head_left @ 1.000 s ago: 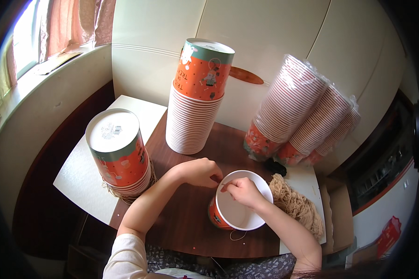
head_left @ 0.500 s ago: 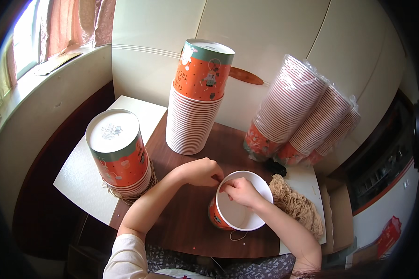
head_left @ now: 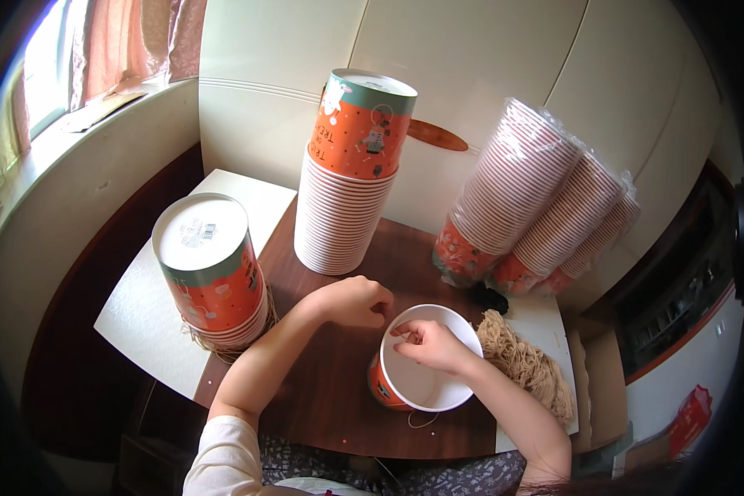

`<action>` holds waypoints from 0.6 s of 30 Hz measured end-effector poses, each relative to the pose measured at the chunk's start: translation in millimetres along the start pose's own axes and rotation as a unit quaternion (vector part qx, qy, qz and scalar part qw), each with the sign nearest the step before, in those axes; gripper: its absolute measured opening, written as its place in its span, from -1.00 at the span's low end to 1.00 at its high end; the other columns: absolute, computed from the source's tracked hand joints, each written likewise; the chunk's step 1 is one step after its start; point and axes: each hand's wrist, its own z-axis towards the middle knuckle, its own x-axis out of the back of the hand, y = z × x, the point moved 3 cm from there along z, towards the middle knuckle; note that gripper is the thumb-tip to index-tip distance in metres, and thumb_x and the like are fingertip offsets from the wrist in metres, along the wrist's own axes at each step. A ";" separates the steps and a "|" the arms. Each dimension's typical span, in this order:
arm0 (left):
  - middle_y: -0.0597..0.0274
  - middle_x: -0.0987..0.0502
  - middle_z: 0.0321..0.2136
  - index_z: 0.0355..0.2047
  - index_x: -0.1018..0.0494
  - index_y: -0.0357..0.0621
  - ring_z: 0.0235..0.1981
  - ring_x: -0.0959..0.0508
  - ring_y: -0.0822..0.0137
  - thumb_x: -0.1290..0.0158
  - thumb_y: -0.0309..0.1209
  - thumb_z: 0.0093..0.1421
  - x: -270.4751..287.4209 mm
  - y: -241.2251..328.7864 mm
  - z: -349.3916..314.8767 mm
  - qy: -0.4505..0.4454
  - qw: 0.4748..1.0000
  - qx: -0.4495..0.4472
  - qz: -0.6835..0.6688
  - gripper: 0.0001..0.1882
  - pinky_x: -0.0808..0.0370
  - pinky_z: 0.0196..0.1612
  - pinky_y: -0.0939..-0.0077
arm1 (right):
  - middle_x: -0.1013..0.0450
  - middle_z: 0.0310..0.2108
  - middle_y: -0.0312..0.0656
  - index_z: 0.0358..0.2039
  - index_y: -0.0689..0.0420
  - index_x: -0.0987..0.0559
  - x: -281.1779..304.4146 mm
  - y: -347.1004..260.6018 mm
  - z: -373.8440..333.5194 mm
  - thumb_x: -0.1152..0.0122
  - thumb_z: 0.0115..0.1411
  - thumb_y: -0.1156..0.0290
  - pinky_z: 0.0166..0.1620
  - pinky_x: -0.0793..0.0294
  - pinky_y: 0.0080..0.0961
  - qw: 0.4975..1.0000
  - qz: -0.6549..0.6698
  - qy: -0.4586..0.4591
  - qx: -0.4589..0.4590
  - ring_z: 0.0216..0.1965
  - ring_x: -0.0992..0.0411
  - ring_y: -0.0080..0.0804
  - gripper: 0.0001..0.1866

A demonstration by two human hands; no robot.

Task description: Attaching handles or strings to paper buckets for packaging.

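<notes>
A paper bucket [head_left: 391, 379], orange outside and white inside, stands with its mouth up in front of me. My right hand [head_left: 430, 343] reaches over its mouth, thumb and fingers apart near the far left rim, with nothing visible between them. Just outside that rim is my left hand [head_left: 360, 302], its fingers curled closed; whatever they pinch, if anything, is hidden. A thin loop of string [head_left: 424, 423] shows at the bucket's near foot. Beside the bucket on the right lies a bundle of tan string [head_left: 527, 368].
Upside-down nested buckets form a tall stack [head_left: 347, 194] at the back and a shorter stack [head_left: 211, 289] at left, with string around its base. Plastic-wrapped bucket stacks [head_left: 525, 198] lean at the back right. A black item [head_left: 489, 299] lies near them on the brown table [head_left: 306, 397].
The thumb and fingers of my right hand have spread from a pinch at the rim. My left hand has shifted slightly left, away from the bucket.
</notes>
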 end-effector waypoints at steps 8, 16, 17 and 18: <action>0.08 -0.53 -0.52 -0.46 -0.45 -0.24 -0.43 -0.54 0.24 -0.02 -0.40 -0.08 24.8 -6.4 -7.8 0.059 0.995 0.059 -0.047 -0.83 -0.44 -0.35 0.42 | -0.41 -0.60 -0.28 -0.17 0.21 -0.47 11.1 -10.1 -22.2 -0.14 0.05 0.30 -0.47 -0.35 -0.58 0.998 -0.052 -0.003 0.034 -0.57 -0.37 -0.58 -0.66; 0.24 -0.44 -0.35 -0.42 -0.26 -0.19 -0.11 -0.47 0.39 0.13 -0.49 0.18 7.4 10.3 -2.9 -0.056 0.866 -0.071 -0.491 -0.94 -0.34 -0.11 0.59 | -0.38 -0.65 -0.30 -0.23 0.21 -0.48 22.9 -16.6 -30.9 -0.19 0.04 0.29 -0.49 -0.33 -0.60 0.994 -0.007 0.073 0.080 -0.59 -0.35 -0.60 -0.68; 0.33 -0.39 -0.39 -0.41 -0.28 -0.18 -0.16 -0.46 0.44 0.13 -0.49 0.18 3.3 14.7 -2.1 -0.042 0.857 -0.064 -0.509 -0.95 -0.33 -0.15 0.62 | -0.37 -0.66 -0.30 -0.26 0.21 -0.48 22.6 -18.1 -29.9 -0.21 0.03 0.28 -0.49 -0.33 -0.61 0.991 0.009 0.091 0.098 -0.59 -0.34 -0.60 -0.68; 0.34 -0.39 -0.38 -0.40 -0.29 -0.19 -0.21 -0.44 0.46 0.12 -0.48 0.18 1.4 18.7 -0.5 -0.025 0.871 -0.086 -0.483 -0.95 -0.34 -0.16 0.62 | -0.37 -0.66 -0.30 -0.26 0.21 -0.48 20.2 -19.0 -28.3 -0.21 0.03 0.28 -0.49 -0.33 -0.61 0.991 0.010 0.093 0.098 -0.59 -0.34 -0.60 -0.68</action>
